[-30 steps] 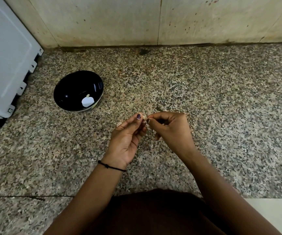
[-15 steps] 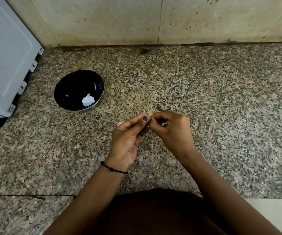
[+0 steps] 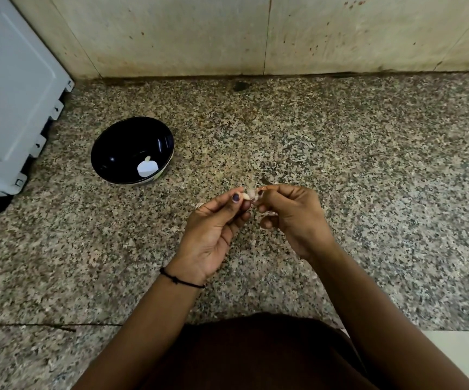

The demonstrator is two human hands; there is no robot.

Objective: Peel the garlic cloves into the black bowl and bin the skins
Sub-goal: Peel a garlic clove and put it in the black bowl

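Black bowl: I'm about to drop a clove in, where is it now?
Head view: the black bowl sits on the speckled stone surface, left of and beyond the left hand, near the grey panel.

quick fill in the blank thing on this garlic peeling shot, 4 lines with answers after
1. The bowl on the counter is ____ in colour.
2. The peeled clove lying in the bowl is ____ in colour.
3. A black thread is tied round the ____ wrist.
4. The left hand and right hand pinch a garlic clove to the ____ of the bowl.

Missing words: black; white; left; right
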